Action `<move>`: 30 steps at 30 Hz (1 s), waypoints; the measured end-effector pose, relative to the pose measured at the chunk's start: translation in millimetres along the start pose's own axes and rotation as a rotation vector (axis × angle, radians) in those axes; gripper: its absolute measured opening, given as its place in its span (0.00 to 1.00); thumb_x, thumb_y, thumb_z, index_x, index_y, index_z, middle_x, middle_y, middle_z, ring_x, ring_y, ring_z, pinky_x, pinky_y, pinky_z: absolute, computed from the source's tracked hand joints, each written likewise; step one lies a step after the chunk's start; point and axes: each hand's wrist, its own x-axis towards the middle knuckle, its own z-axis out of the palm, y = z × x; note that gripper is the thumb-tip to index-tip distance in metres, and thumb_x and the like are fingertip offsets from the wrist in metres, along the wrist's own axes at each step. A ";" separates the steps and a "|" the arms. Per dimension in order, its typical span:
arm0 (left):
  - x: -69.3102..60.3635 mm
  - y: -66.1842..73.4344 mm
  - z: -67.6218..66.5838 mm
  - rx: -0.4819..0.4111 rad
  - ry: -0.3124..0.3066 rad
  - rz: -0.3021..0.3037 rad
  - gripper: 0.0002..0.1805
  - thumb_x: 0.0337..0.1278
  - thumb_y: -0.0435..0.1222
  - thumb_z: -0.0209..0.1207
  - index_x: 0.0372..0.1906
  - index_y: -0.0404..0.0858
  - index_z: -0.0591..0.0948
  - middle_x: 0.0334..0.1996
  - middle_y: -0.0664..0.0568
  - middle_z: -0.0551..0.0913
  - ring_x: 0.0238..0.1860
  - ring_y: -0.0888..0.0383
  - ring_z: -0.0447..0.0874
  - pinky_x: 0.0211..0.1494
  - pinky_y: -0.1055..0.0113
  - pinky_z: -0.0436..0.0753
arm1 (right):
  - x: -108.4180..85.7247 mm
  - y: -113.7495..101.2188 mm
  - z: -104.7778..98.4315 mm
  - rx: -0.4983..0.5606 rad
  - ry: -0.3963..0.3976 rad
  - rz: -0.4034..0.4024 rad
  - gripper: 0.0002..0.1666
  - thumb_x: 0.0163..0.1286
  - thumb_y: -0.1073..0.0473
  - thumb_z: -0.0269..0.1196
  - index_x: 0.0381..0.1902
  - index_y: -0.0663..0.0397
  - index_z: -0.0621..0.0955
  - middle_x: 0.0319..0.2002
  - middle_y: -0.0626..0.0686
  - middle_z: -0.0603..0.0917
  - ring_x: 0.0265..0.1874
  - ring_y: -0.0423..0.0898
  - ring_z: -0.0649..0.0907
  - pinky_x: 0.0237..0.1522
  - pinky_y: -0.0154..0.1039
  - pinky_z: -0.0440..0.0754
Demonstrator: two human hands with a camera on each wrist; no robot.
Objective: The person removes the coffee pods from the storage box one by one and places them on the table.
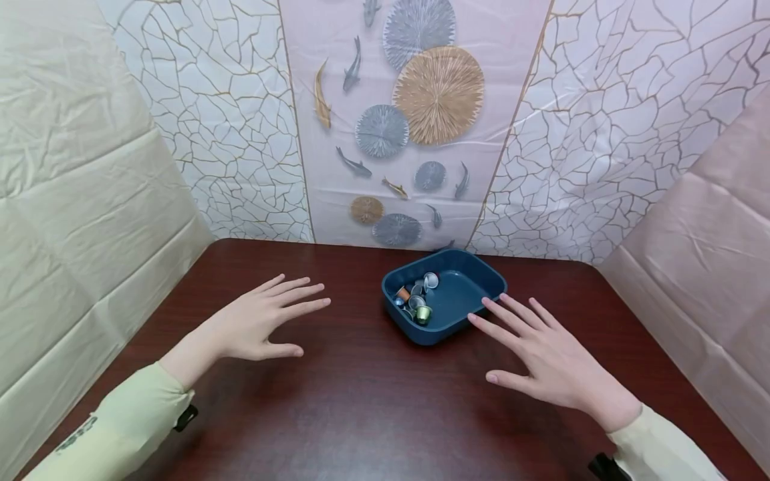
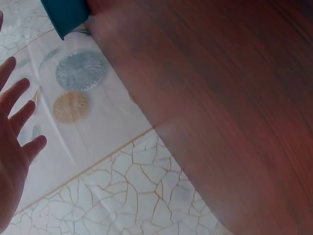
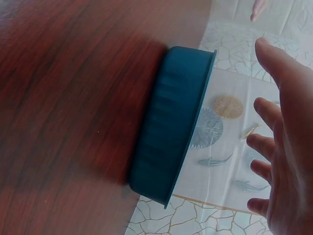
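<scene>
A blue rectangular bin (image 1: 463,300) stands at the back of the table, with several small capsules gathered at its left end, among them a green one (image 1: 424,314), an orange one (image 1: 404,294) and a silver one (image 1: 430,280). My left hand (image 1: 259,324) is held in the air left of the bin, fingers spread, holding nothing. My right hand (image 1: 550,357) hovers at the bin's front right, its fingers extended and empty, with fingertips overlapping the rim in the head view. In the right wrist view the bin's outer wall (image 3: 168,122) shows beside the right hand (image 3: 288,142).
The dark red-brown table (image 1: 349,401) spreads in front of and around the bin. A patterned cloth (image 1: 240,133) hangs behind the table's back edge, with pale fabric walls (image 1: 90,167) at the left and right sides.
</scene>
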 end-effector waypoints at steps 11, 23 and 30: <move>29.6 9.4 11.2 -0.090 0.011 -0.013 0.41 0.59 0.66 0.54 0.75 0.57 0.63 0.76 0.55 0.63 0.78 0.50 0.57 0.78 0.44 0.56 | 9.4 -0.4 -0.1 0.043 0.008 0.021 0.47 0.63 0.29 0.60 0.76 0.31 0.61 0.75 0.50 0.66 0.75 0.56 0.63 0.81 0.43 0.34; 57.2 12.5 27.6 -0.180 0.030 -0.037 0.38 0.60 0.58 0.60 0.73 0.52 0.67 0.74 0.51 0.67 0.76 0.48 0.61 0.77 0.45 0.60 | 29.8 13.9 9.5 0.077 0.051 0.086 0.42 0.65 0.34 0.62 0.71 0.48 0.70 0.67 0.55 0.75 0.67 0.56 0.73 0.67 0.56 0.70; 70.6 13.2 28.2 -0.206 0.018 -0.059 0.38 0.61 0.59 0.57 0.74 0.52 0.66 0.74 0.51 0.66 0.77 0.51 0.60 0.79 0.50 0.58 | 39.3 22.0 14.7 0.091 0.032 0.108 0.42 0.66 0.34 0.61 0.71 0.48 0.70 0.68 0.56 0.74 0.67 0.57 0.73 0.66 0.58 0.71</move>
